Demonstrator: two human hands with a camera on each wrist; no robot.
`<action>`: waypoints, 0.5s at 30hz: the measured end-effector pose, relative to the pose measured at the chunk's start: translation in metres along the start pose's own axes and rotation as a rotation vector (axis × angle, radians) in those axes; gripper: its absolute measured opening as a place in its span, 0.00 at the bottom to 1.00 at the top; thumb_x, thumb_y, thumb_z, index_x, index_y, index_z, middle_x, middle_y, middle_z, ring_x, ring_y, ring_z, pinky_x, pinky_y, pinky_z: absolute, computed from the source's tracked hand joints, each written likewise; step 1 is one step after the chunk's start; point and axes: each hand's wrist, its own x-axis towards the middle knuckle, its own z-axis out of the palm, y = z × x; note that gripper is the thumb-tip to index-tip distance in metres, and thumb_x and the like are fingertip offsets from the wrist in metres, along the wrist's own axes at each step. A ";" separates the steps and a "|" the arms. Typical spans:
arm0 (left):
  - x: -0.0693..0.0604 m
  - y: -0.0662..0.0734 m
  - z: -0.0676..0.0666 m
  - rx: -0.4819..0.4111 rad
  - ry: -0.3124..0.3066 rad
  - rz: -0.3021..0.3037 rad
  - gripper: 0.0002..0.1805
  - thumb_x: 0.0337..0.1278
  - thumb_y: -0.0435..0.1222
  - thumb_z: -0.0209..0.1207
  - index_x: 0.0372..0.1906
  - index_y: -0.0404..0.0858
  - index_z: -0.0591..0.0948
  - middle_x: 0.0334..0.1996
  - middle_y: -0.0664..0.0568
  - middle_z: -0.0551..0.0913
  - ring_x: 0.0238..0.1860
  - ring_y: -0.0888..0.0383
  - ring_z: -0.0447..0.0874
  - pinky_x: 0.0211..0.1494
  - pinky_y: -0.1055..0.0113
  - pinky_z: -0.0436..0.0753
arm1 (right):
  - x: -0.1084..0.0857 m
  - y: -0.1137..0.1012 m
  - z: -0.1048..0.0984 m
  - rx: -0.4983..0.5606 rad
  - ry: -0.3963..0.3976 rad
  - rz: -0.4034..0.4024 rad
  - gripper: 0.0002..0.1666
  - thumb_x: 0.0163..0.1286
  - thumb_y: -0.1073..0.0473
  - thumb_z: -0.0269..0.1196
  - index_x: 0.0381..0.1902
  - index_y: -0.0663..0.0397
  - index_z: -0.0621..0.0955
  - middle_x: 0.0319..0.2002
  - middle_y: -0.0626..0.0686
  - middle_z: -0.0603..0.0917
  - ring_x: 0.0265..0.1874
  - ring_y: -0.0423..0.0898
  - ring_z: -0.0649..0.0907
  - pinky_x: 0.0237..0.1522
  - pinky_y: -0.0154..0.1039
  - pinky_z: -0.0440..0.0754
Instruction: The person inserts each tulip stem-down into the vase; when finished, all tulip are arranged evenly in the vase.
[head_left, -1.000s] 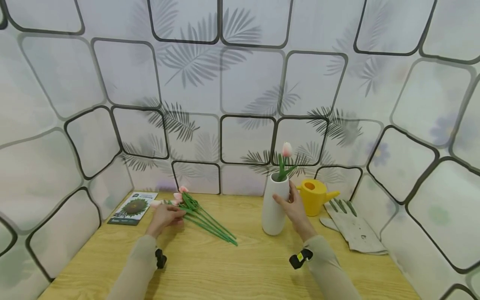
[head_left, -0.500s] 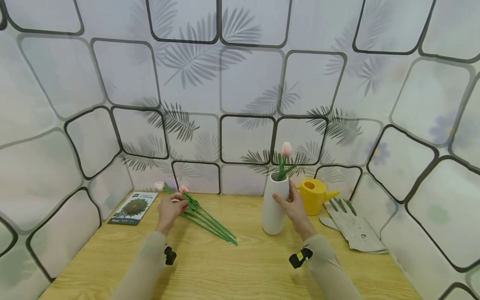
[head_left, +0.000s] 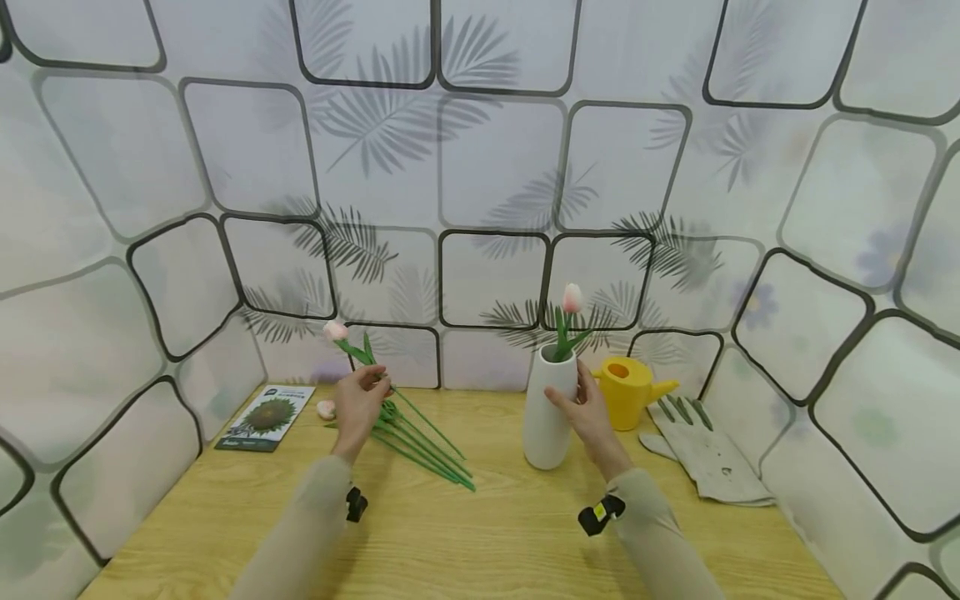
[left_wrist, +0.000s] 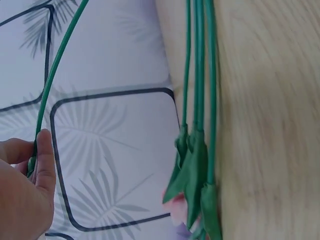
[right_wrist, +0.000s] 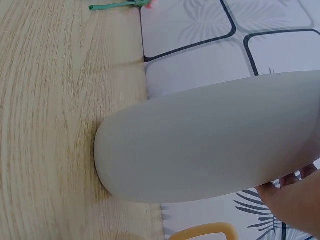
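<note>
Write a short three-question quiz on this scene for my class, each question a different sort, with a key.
1. What does the left grip hold?
2. True or false: one tulip stands in the white vase.
3. Which is to the right of the vase? A) sunflower packet; B) yellow watering can; C) loose tulips.

Key: 1. Another tulip, by its stem. 2. True. 3. B.
</note>
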 end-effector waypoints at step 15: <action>0.005 0.043 0.038 -0.243 0.034 0.086 0.12 0.60 0.25 0.60 0.49 0.30 0.81 0.45 0.37 0.85 0.37 0.49 0.88 0.37 0.70 0.87 | 0.000 0.000 0.000 0.000 -0.003 -0.007 0.51 0.67 0.51 0.67 0.79 0.45 0.51 0.74 0.59 0.60 0.72 0.59 0.63 0.74 0.59 0.59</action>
